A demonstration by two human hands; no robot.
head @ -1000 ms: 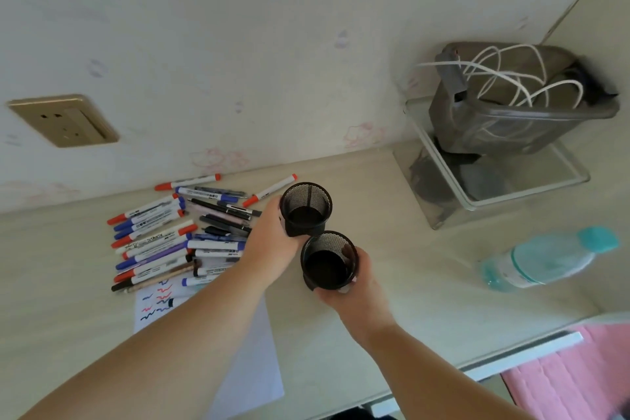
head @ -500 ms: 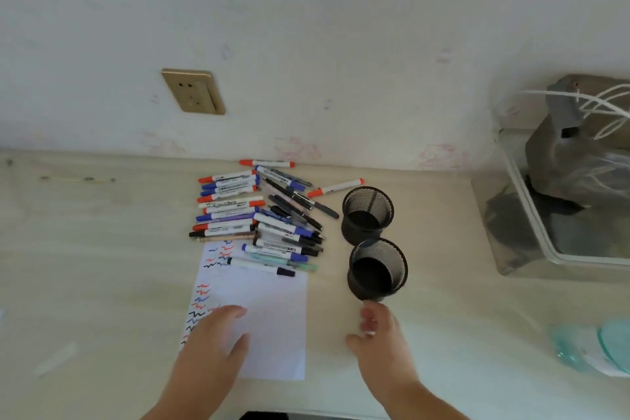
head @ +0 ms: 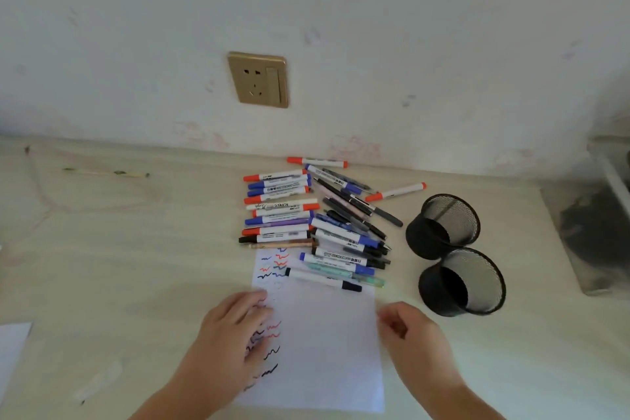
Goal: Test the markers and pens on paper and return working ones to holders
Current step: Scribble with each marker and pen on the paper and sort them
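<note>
- A white sheet of paper [head: 324, 344], marked down its left edge with red, blue and black squiggles, is seen lying flat on the pale wood-grain tabletop [head: 119, 266].
- The left hand [head: 235, 334] is laid on the scribbled left part of the sheet, its fingers fairly straight and nothing held in it.
- The right hand [head: 409, 334] is seen at the sheet's right edge with fingers loosely curled; no pen is gripped, and whether the paper is being touched cannot be told.
- A loose heap of white-barrelled markers and dark pens [head: 313, 218] with red, blue and black caps is spread just beyond the sheet's far edge; a black-capped white marker [head: 324, 280] lies across the top of the paper.
- Two empty black wire-mesh cylindrical holders [head: 453, 252] stand upright right of the heap, close together.
- The step in hand is judged to be the steadying or squaring of the paper ahead of testing.
- For the next move, one marker would need to be picked up, uncapped and drawn over the blank part while the sheet is held down.
</note>
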